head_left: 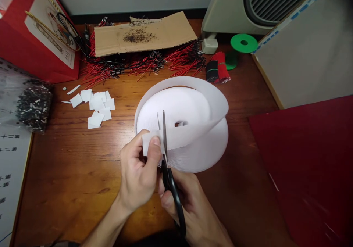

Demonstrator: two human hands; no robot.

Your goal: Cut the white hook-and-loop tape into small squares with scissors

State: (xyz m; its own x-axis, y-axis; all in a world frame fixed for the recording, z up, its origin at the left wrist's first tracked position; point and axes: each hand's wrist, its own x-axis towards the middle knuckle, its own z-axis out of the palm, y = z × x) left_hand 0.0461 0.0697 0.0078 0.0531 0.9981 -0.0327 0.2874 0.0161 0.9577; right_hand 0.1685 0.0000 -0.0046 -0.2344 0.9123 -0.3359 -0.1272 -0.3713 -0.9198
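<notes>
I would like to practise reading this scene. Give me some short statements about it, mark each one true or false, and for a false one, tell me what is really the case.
The left hand pinches the end of the white strip. True.
The right hand holds the black-handled scissors. True.
The cut white squares lie to the right of the white roll. False: they lie to its left, on the wooden table.
The red wires lie on top of the cardboard. False: they lie along its near edge.
Dark crumbs lie on the cardboard. True.
</notes>
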